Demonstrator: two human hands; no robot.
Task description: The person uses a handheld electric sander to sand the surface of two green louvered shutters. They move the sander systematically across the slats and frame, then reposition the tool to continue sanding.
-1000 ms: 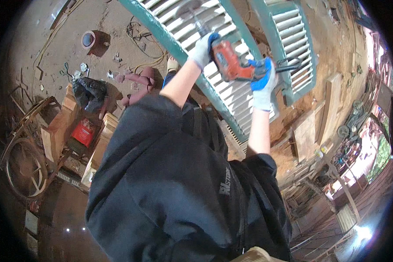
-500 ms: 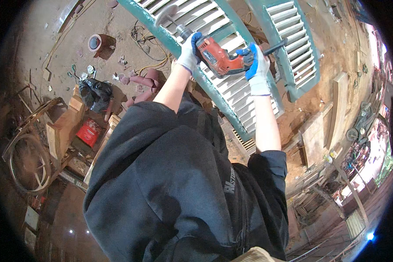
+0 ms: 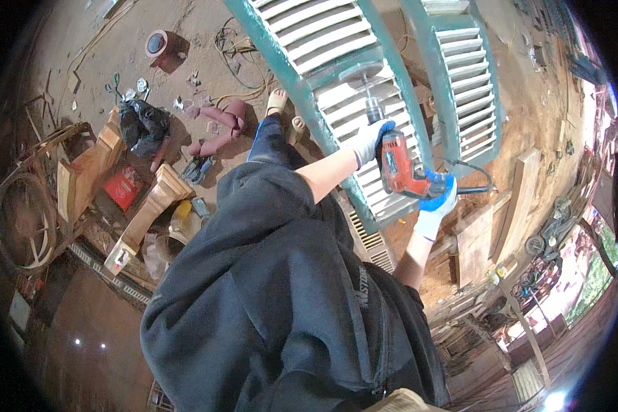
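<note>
Head view shows the gloved left hand wrapped round the front of a red electric drill, the right hand gripping its rear handle, seemingly steadying its disc against the teal louvred shutter.

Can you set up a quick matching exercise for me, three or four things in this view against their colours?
Things:
1. drill
2. shutter frame
3. right hand glove palm
4. jacket

Colours:
A. teal green
B. dark grey
C. orange-red
D. blue

Pairs: 1-C, 2-A, 3-D, 4-B. The left hand grips the front of the drill, and the right hand holds its rear handle.
</note>
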